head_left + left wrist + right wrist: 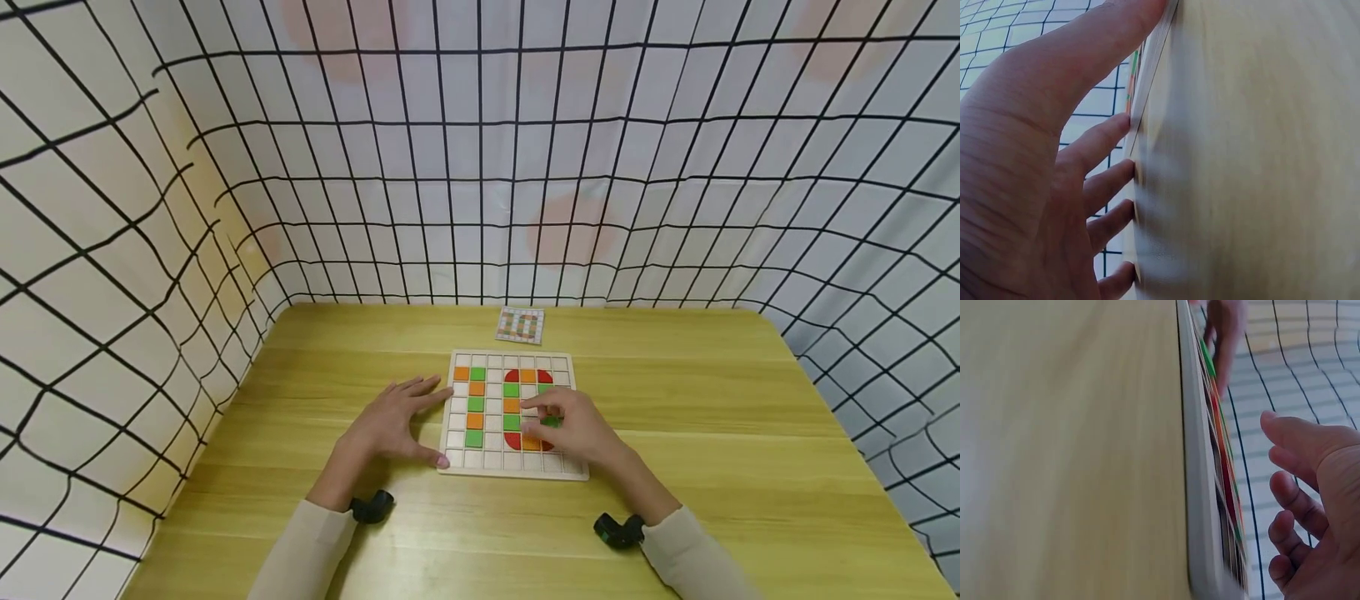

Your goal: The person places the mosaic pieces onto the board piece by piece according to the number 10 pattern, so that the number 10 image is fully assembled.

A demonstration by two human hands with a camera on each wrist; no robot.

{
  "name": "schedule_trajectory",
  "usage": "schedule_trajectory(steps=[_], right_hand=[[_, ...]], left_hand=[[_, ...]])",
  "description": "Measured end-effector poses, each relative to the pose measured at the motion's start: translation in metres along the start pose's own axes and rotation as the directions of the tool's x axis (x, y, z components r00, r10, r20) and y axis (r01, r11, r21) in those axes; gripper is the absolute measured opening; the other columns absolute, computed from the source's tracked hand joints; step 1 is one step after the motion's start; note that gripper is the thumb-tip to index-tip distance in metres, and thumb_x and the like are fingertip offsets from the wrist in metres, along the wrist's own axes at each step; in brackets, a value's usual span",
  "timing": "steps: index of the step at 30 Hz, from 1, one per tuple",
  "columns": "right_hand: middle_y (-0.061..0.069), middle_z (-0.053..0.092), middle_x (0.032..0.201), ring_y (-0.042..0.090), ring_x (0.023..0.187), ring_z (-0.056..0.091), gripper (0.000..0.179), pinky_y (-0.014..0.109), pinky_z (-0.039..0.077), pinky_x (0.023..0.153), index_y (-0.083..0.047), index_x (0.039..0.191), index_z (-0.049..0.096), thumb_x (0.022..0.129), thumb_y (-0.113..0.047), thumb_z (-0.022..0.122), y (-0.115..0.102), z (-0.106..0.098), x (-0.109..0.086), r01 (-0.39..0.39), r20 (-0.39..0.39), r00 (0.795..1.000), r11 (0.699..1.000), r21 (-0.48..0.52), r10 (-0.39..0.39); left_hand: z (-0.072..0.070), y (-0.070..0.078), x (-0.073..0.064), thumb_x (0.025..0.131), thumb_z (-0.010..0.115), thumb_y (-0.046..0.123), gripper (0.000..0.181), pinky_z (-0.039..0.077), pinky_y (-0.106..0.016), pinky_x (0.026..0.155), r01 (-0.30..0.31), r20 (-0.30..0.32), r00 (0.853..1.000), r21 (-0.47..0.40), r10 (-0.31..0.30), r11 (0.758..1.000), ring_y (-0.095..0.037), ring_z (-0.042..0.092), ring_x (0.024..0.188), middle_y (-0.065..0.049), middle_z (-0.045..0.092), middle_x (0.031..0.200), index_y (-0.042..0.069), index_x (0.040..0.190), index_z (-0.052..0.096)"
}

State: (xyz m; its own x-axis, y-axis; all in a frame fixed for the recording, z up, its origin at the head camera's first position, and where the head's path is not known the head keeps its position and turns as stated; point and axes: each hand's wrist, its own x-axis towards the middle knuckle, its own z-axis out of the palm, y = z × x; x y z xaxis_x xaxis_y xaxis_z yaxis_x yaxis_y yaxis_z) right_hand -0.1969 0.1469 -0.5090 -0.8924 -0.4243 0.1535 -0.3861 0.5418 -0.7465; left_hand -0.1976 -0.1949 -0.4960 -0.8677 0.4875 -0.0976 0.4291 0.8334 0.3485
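A pale wooden grid board [492,460] lies on the table, holding orange, green and red tiles. On its left, a "1" shape is made of orange tiles [475,421] and green tiles [474,438]. Right of that, a rounded ring has red corner pieces [512,440], partly covered by my right hand. My left hand [392,423] is spread beside the board, its thumb and index finger touching the left edge. Above the ring hovers my right hand [576,425], fingers loosely bent; in the right wrist view no piece shows between thumb and fingers.
Behind the board lies a small card [519,326] with a similar coloured grid pattern. The yellow wooden table [675,375] is bounded by white walls with black grid netting [480,167] at the back and sides.
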Motion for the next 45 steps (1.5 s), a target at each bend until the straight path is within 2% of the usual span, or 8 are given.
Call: schedule_trajectory(steps=[7,11,18,22,30,35,39,45], right_hand=[[0.0,0.063,0.089,0.02,0.083,0.051,0.032,0.028,0.039,0.068,-0.017,0.115,0.079,0.087,-0.032,0.084,0.024,-0.03,-0.013,-0.101,-0.049,0.994,0.994,-0.034,0.099],[-0.002,0.065,0.093,0.019,0.088,0.052,0.028,0.028,0.041,0.072,-0.021,0.115,0.079,0.089,-0.034,0.082,0.038,-0.043,-0.021,-0.153,-0.073,0.986,0.988,-0.035,0.15],[-0.008,0.07,0.098,0.015,0.089,0.059,0.022,0.03,0.049,0.08,-0.022,0.112,0.081,0.093,-0.034,0.078,0.058,-0.056,-0.029,-0.144,-0.091,0.987,0.985,-0.097,0.135],[-0.007,0.071,0.099,0.012,0.089,0.062,0.026,0.028,0.052,0.079,-0.02,0.113,0.08,0.094,-0.037,0.077,0.067,-0.059,-0.032,-0.157,-0.083,0.986,0.98,-0.126,0.147],[-0.005,0.072,0.099,0.014,0.079,0.055,0.026,0.025,0.046,0.068,-0.021,0.112,0.08,0.094,-0.039,0.077,0.079,-0.069,-0.039,-0.196,-0.102,0.978,0.971,-0.139,0.183],[-0.002,0.068,0.099,0.016,0.084,0.053,0.041,0.026,0.045,0.07,-0.019,0.121,0.076,0.091,-0.046,0.078,0.083,-0.075,-0.044,-0.238,-0.068,0.97,0.965,-0.106,0.232],[-0.001,0.065,0.099,0.017,0.088,0.052,0.046,0.028,0.045,0.074,-0.018,0.123,0.076,0.087,-0.046,0.082,0.084,-0.077,-0.047,-0.208,-0.053,0.978,0.971,-0.121,0.202],[-0.006,0.069,0.095,0.013,0.085,0.055,0.035,0.026,0.046,0.074,-0.02,0.115,0.08,0.087,-0.04,0.084,0.083,-0.075,-0.048,-0.158,-0.068,0.986,0.976,-0.148,0.15]], left_hand=[[0.001,0.0,0.001,0.063,0.08,0.08,0.113,0.02,-0.067,0.125,-0.005,0.003,1.0,-0.014,0.005,1.0,-0.037,0.024,0.158,-0.003,0.029,0.17,0.033,0.159,0.041],[0.003,-0.002,0.001,0.063,0.08,0.08,0.114,0.021,-0.067,0.124,-0.014,-0.005,1.0,-0.011,0.014,1.0,-0.037,0.024,0.158,-0.003,0.03,0.17,0.033,0.159,0.041],[0.003,-0.003,0.0,0.063,0.081,0.079,0.114,0.021,-0.067,0.124,-0.017,-0.012,1.0,-0.013,0.017,1.0,-0.037,0.024,0.158,-0.005,0.03,0.17,0.032,0.159,0.042],[0.002,-0.003,-0.001,0.063,0.082,0.077,0.113,0.02,-0.068,0.124,-0.019,-0.016,1.0,-0.023,0.019,1.0,-0.038,0.024,0.158,-0.005,0.031,0.17,0.031,0.159,0.042],[0.005,-0.004,-0.001,0.063,0.081,0.079,0.113,0.02,-0.068,0.124,-0.027,-0.019,0.999,-0.023,0.026,0.999,-0.037,0.023,0.158,-0.004,0.031,0.17,0.032,0.158,0.042],[0.005,-0.005,0.0,0.063,0.08,0.08,0.114,0.019,-0.068,0.124,-0.024,-0.015,1.0,-0.024,0.023,0.999,-0.037,0.023,0.158,-0.004,0.03,0.17,0.032,0.159,0.042],[0.005,-0.005,0.0,0.063,0.08,0.08,0.114,0.018,-0.068,0.124,-0.025,-0.02,1.0,-0.029,0.024,0.999,-0.037,0.023,0.158,-0.004,0.03,0.17,0.032,0.159,0.042],[0.005,-0.005,0.0,0.063,0.08,0.08,0.114,0.019,-0.069,0.124,-0.028,-0.019,0.999,-0.028,0.027,0.999,-0.037,0.023,0.158,-0.005,0.031,0.17,0.032,0.159,0.042]])
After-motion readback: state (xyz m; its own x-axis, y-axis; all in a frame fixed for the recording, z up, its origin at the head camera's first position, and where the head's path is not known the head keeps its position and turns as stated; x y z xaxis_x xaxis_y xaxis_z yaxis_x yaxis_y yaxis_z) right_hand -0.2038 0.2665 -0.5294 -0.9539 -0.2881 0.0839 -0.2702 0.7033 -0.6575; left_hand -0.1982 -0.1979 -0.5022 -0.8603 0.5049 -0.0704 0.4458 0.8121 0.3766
